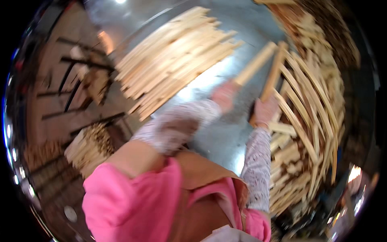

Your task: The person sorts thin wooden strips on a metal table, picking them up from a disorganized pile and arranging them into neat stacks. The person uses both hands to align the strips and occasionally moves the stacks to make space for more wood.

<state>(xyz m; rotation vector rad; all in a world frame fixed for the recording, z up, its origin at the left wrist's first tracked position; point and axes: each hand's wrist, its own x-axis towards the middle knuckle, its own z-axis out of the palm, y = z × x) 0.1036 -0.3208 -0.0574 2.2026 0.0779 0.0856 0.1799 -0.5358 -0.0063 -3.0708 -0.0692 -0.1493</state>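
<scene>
My left hand [224,97] is closed around the near end of a pale wooden strip [256,63], which slants away up and to the right over a shiny metal table [213,141]. A second, browner wooden strip [274,72] is gripped by my right hand [266,111] beside the table's right side. The far ends of the two strips come close together; blur hides whether they touch. To the left of my left hand, a row of wooden strips [177,60] lies side by side on the table, their ends uneven. Patterned sleeves cover both my forearms.
Right of the table rises a big loose heap of wooden strips [300,109], some leaning at angles. More stacked wood [330,24] stands at the far right. On the left are a dark metal frame [86,62] and a bundle of sticks [90,149] at a lower level.
</scene>
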